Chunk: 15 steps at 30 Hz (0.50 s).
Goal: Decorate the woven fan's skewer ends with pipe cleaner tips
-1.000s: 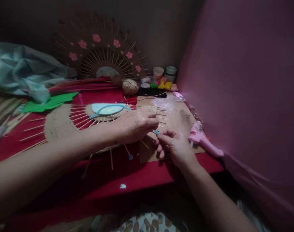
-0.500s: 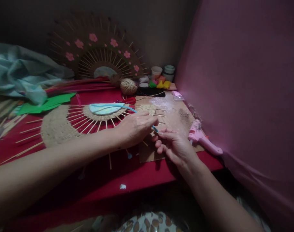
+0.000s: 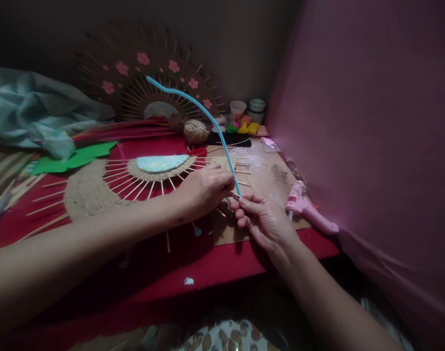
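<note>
A light-blue pipe cleaner (image 3: pixel 222 139) rises in a long curve from between the fingertips of my right hand (image 3: pixel 264 219), which pinch its lower end. Just left of it, my left hand (image 3: pixel 208 187) is closed, with a short bit of thin stick showing between the two hands. Both hands are over a half-round woven fan (image 3: pixel 85 195) of twine and thin sticks lying on the table. At its centre is a pale-blue half disc (image 3: pixel 162 163). My left forearm hides much of the fan's front part.
A pink glue gun (image 3: pixel 312 212) lies on brown cardboard (image 3: pixel 259 170) at the right, beside a pink cloth (image 3: pixel 372 122). Behind stand a finished flowered fan (image 3: pixel 173 66), a twine ball (image 3: pixel 195 131) and cups (image 3: pixel 237 109). Green sheets (image 3: pixel 76 157) lie left on the red tablecloth (image 3: pixel 145 268).
The blue pipe cleaner's free length has swung up from lying low across the fan to standing high in an arc. Both hands stay nearly in place; the view has shifted slightly.
</note>
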Each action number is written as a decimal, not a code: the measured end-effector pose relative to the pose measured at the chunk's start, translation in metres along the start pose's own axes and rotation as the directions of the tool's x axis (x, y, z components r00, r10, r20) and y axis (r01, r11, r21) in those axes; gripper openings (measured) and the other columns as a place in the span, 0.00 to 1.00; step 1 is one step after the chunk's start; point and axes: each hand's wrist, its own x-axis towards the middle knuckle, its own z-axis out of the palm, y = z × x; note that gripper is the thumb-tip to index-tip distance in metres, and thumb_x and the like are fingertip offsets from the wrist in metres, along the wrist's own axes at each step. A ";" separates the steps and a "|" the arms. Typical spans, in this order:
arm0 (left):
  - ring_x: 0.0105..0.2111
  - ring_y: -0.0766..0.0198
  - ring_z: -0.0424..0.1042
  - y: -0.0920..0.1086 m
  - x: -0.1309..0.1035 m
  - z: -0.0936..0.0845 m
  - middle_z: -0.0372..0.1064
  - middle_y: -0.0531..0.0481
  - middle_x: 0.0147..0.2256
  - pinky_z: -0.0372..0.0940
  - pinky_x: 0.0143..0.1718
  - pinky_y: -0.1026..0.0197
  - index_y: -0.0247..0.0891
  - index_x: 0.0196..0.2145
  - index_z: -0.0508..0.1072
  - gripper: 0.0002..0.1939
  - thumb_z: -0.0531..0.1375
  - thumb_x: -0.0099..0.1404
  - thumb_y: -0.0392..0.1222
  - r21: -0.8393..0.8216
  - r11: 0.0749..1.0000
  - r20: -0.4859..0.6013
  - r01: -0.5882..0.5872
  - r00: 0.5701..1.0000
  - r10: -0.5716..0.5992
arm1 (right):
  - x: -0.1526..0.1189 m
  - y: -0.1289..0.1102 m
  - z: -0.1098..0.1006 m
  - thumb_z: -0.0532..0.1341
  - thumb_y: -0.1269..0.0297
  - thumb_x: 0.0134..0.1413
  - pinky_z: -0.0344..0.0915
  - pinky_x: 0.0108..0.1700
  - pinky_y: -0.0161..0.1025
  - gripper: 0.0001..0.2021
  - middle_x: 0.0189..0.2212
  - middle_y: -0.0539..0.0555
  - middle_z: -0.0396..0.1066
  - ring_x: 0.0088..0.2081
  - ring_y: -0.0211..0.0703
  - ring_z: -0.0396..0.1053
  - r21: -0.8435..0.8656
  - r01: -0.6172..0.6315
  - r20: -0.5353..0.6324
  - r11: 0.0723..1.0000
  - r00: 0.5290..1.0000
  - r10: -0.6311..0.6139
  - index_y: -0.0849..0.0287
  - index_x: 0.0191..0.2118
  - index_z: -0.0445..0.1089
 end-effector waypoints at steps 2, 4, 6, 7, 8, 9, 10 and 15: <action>0.31 0.64 0.65 0.001 0.002 -0.002 0.68 0.48 0.27 0.60 0.33 0.63 0.34 0.28 0.73 0.06 0.58 0.60 0.33 -0.028 0.998 0.022 0.057 0.998 -0.056 | 0.000 0.001 0.001 0.64 0.76 0.44 0.65 0.18 0.25 0.04 0.21 0.52 0.73 0.18 0.30 0.66 -0.023 0.024 -0.009 0.999 1.000 -0.024 0.64 0.28 0.68; 0.30 0.65 0.66 0.002 0.005 -0.005 0.70 0.48 0.28 0.60 0.34 0.63 0.34 0.29 0.75 0.05 0.58 0.59 0.33 -0.076 0.992 0.096 0.105 0.991 -0.098 | -0.001 0.002 0.002 0.65 0.75 0.42 0.65 0.17 0.25 0.05 0.20 0.51 0.73 0.18 0.30 0.66 -0.040 0.036 -0.008 0.999 0.999 -0.037 0.64 0.27 0.68; 0.28 0.68 0.66 0.003 0.011 -0.011 0.71 0.50 0.27 0.59 0.31 0.65 0.34 0.30 0.76 0.05 0.59 0.57 0.33 -0.132 0.977 0.213 0.166 0.968 -0.136 | -0.002 0.002 0.002 0.66 0.74 0.41 0.66 0.18 0.25 0.06 0.20 0.51 0.73 0.18 0.31 0.66 -0.050 0.042 0.001 0.998 0.999 -0.042 0.64 0.27 0.68; 0.27 0.69 0.66 0.003 0.014 -0.014 0.70 0.52 0.25 0.58 0.30 0.66 0.34 0.30 0.76 0.05 0.60 0.56 0.33 -0.159 0.965 0.276 0.207 0.948 -0.158 | -0.002 0.003 0.002 0.66 0.74 0.40 0.66 0.18 0.26 0.06 0.20 0.52 0.73 0.18 0.31 0.67 -0.054 0.043 0.005 0.998 0.999 -0.042 0.64 0.27 0.68; 0.25 0.70 0.65 0.002 0.017 -0.017 0.70 0.53 0.23 0.57 0.28 0.67 0.34 0.30 0.77 0.05 0.61 0.55 0.34 -0.190 0.948 0.338 0.257 0.923 -0.182 | -0.002 0.003 0.002 0.67 0.74 0.40 0.67 0.18 0.26 0.07 0.21 0.52 0.73 0.18 0.31 0.67 -0.056 0.044 0.007 0.997 0.999 -0.044 0.64 0.27 0.68; 0.23 0.71 0.64 0.002 0.020 -0.019 0.69 0.54 0.22 0.56 0.26 0.68 0.34 0.31 0.77 0.06 0.61 0.55 0.35 -0.226 0.922 0.402 0.314 0.892 -0.206 | -0.002 0.004 0.002 0.67 0.73 0.39 0.67 0.18 0.27 0.07 0.21 0.52 0.73 0.18 0.32 0.67 -0.058 0.048 0.010 0.997 0.999 -0.047 0.64 0.27 0.68; 0.21 0.72 0.64 0.001 0.022 -0.021 0.68 0.55 0.21 0.56 0.24 0.69 0.34 0.32 0.77 0.07 0.62 0.54 0.36 -0.269 0.885 0.468 0.379 0.855 -0.224 | -0.002 0.004 0.002 0.67 0.73 0.39 0.67 0.17 0.27 0.07 0.21 0.52 0.73 0.17 0.32 0.67 -0.062 0.051 0.013 0.997 0.999 -0.050 0.64 0.27 0.69; 0.15 0.72 0.63 -0.008 0.027 -0.021 0.65 0.56 0.15 0.55 0.17 0.70 0.32 0.32 0.75 0.09 0.63 0.54 0.40 -0.448 0.679 0.658 0.582 0.728 -0.191 | -0.003 0.006 0.001 0.67 0.71 0.37 0.66 0.17 0.28 0.08 0.21 0.53 0.74 0.16 0.33 0.66 -0.092 0.062 0.034 0.994 0.998 -0.059 0.65 0.26 0.69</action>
